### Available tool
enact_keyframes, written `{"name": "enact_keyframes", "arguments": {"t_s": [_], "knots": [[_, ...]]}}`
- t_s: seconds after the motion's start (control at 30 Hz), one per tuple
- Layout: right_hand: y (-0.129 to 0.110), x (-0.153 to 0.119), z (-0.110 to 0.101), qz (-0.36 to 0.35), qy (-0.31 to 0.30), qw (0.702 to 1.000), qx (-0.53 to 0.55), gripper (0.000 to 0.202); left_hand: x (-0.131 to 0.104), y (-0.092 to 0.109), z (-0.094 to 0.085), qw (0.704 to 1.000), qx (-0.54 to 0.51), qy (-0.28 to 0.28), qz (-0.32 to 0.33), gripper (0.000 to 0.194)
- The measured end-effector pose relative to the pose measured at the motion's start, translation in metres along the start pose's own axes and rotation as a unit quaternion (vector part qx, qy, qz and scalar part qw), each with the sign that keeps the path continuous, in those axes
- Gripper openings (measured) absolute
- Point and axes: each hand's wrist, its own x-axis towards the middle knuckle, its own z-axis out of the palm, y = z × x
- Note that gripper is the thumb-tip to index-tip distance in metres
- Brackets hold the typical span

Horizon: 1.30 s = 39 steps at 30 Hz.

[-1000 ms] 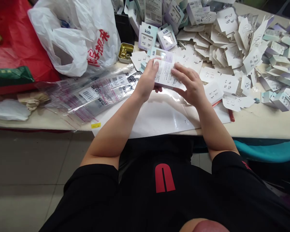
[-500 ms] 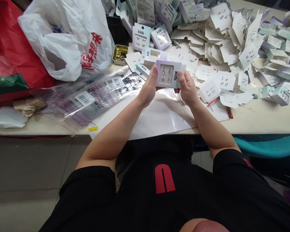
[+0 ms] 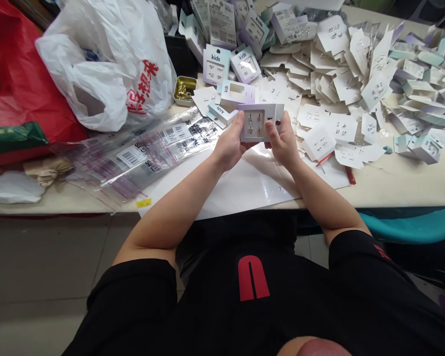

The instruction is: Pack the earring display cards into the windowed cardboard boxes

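Between my two hands is a small earring box (image 3: pixel 249 134) in pale lilac, lying sideways, with a window that shows several small earrings. My left hand (image 3: pixel 230 143) grips its left end, thumb on the front edge. At the right end, where the "kids" lettering is partly covered by the thumb, my right hand (image 3: pixel 284 143) holds it. The fingers behind the box are mostly hidden. Just beyond it, a box with an empty-looking window (image 3: pixel 238 93) lies on its side, and another "kids" box (image 3: pixel 216 65) leans upright.
White earring cards (image 3: pixel 341 127) lie heaped to the right, with more small boxes (image 3: pixel 426 146) at far right. On the left are clear printed plastic bags (image 3: pixel 141 153), a white carrier bag (image 3: pixel 107 64) and a red bag (image 3: pixel 18 79). A metal tin (image 3: pixel 184 91) holds gold-coloured pieces.
The box and both hands sit slightly lower in view. My right thumb has moved left over the lettering, and the box's right end reaches out further. The whole view has shifted a little.
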Motion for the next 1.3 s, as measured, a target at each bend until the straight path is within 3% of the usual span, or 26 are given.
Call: {"name": "enact_keyframes", "arguments": {"t_s": [0.13, 0.2, 0.27, 0.4, 0.47, 0.53, 0.6, 0.73, 0.83, 0.97, 1.03, 1.17, 1.23, 1.3], "knots": [[-0.003, -0.001, 0.001, -0.018, -0.029, 0.996, 0.088, 0.061, 0.005, -0.002, -0.002, 0.998, -0.012, 0.054, 0.019, 0.05], [-0.003, 0.014, 0.0, 0.004, -0.007, 0.993, 0.117, 0.06, 0.008, -0.001, -0.003, 0.997, -0.016, 0.078, 0.016, 0.05], [-0.002, 0.045, -0.001, 0.053, 0.024, 0.99, 0.131, 0.06, 0.01, 0.002, -0.007, 0.993, 0.003, 0.117, 0.032, 0.049], [-0.006, 0.144, -0.007, 0.17, 0.045, 0.971, 0.163, 0.056, 0.012, 0.007, -0.019, 0.976, 0.06, 0.182, 0.102, 0.055], [-0.014, 0.185, -0.007, 0.146, 0.048, 0.963, 0.223, 0.05, 0.012, 0.009, -0.023, 0.971, 0.065, 0.189, 0.128, 0.059], [-0.024, 0.204, -0.002, 0.099, -0.006, 0.962, 0.255, 0.046, 0.012, 0.01, -0.025, 0.969, 0.063, 0.194, 0.139, 0.061], [-0.03, 0.198, 0.008, 0.08, -0.069, 0.966, 0.236, 0.038, 0.011, 0.012, -0.025, 0.969, 0.057, 0.196, 0.138, 0.062], [-0.025, 0.152, 0.016, 0.073, -0.133, 0.981, 0.119, 0.023, 0.01, 0.014, -0.021, 0.971, 0.049, 0.182, 0.145, 0.062], [-0.011, 0.123, -0.008, 0.04, -0.111, 0.993, 0.009, 0.026, 0.01, 0.015, -0.02, 0.971, 0.05, 0.178, 0.153, 0.057], [0.004, 0.099, -0.062, 0.02, -0.009, 0.988, -0.154, 0.039, 0.011, 0.015, -0.022, 0.97, 0.059, 0.175, 0.159, 0.051], [0.006, 0.088, -0.08, 0.032, -0.039, 0.973, -0.226, 0.053, 0.012, 0.015, -0.022, 0.97, 0.058, 0.173, 0.162, 0.053], [0.012, 0.077, -0.078, -0.008, -0.241, 0.924, -0.297, 0.125, 0.015, 0.014, -0.023, 0.971, 0.056, 0.17, 0.156, 0.061], [0.019, 0.079, -0.064, -0.048, -0.274, 0.906, -0.319, 0.136, 0.017, 0.013, -0.025, 0.973, 0.059, 0.166, 0.148, 0.064], [0.025, 0.085, -0.052, -0.069, -0.263, 0.903, -0.333, 0.132, 0.019, 0.014, -0.027, 0.975, 0.064, 0.157, 0.142, 0.064]]}}
